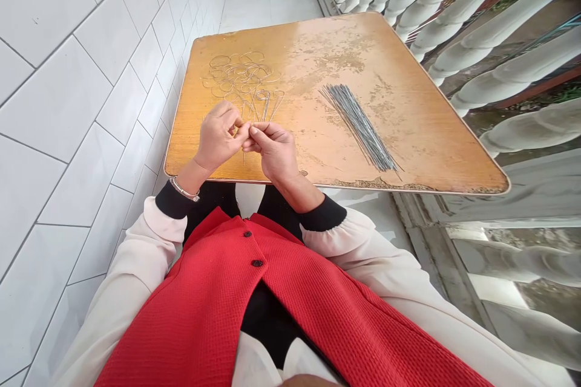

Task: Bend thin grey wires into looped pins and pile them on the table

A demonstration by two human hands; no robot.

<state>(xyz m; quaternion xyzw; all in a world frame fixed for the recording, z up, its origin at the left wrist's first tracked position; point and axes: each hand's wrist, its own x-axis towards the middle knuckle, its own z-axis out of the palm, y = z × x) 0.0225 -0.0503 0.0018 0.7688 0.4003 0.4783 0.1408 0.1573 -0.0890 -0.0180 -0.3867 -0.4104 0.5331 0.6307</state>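
Two hands meet above the near edge of the worn worktop (308,133), fingertips touching. The left hand (221,136) and the right hand (276,148) are each closed to a narrow pinch on a thin wire (244,158), mostly hidden behind the fingers; its end shows at 6 o'clock, just below them. At 12 o'clock from the hands lies a loose tangle of bent wire loops (240,77), its nearest pieces just beside the fingers. At 3 o'clock, well apart, a bundle of straight grey wires (362,127) slants across the surface. A tiled wall (91,103) stands at 9 o'clock, pale balusters (531,127) at 3 o'clock beyond the worktop.
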